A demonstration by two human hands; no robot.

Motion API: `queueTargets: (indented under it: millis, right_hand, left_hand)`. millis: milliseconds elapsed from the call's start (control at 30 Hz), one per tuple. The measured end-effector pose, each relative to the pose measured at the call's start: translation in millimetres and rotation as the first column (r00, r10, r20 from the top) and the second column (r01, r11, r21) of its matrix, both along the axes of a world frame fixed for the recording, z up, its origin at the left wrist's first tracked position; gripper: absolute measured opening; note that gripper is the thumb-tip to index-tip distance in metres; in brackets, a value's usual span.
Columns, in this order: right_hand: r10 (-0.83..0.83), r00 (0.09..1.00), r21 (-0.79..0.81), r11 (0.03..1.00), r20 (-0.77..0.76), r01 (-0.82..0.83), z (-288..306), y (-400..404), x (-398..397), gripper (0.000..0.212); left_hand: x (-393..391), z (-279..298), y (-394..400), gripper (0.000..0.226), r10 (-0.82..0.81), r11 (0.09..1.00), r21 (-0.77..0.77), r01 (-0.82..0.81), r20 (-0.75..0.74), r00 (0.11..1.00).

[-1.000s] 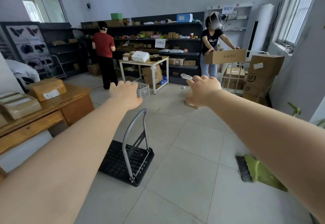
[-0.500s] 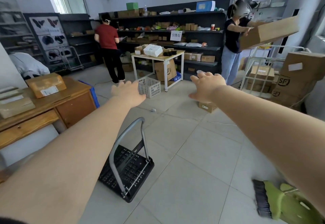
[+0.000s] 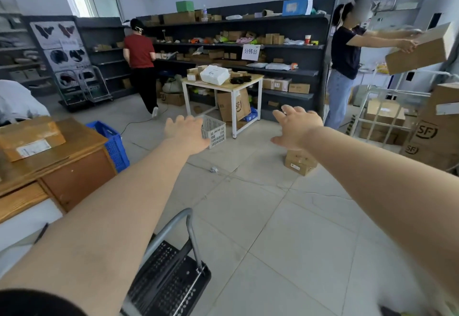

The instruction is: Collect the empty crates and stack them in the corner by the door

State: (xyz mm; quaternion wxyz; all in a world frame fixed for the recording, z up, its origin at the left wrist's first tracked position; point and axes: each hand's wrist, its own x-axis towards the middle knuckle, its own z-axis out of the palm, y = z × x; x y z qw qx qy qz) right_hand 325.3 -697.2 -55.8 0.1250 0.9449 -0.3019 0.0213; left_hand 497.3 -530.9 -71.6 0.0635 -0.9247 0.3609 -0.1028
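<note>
A: Head view first. Grip state?
B: Left hand [image 3: 185, 130] and right hand [image 3: 296, 129] both stretched forward, fingers spread, holding nothing.

A: Crates?
B: White slotted plastic crate [image 3: 214, 130] on the floor at twelve o'clock, just beside the white-legged wooden table [image 3: 223, 84], partly hidden behind the left hand, apparently empty. Blue perforated plastic crate [image 3: 110, 141] at ten o'clock, tucked against the brown wooden desk [image 3: 62, 164].

A: Why arms out?
B: Probably reaching towards the white crate, well apart yet. Black folding platform trolley [image 3: 169, 281] parked at six o'clock, likely for carrying. Door corner not visible.
</note>
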Motion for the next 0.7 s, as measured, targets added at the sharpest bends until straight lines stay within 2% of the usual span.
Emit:
queueTargets:
  millis: [167,367,600,700]
  right_hand:
    - [-0.01,1.0,-0.001,1.0,-0.022,0.01,3,-59,74,0.074]
    - [0.019,0.999,-0.005,1.0,-0.05,-0.019,-11,-130,160,0.074]
    - [0.137,0.991,0.004,0.991,0.004,-0.137,-17,-228,276,0.073]
    - [0.225,0.974,0.028,0.974,0.009,-0.225,-16,-270,319,0.075]
  left_hand:
    - [80,9,-59,0.062,0.018,0.999,-0.05,-0.018,-0.016,1.0]
    - [160,5,-120,0.063,0.054,0.998,-0.038,-0.055,-0.01,0.998]
    - [251,-3,-201,0.064,0.134,0.989,-0.06,-0.133,0.004,0.991]
    - [285,-1,-238,0.068,0.203,0.977,-0.057,-0.205,-0.042,0.978]
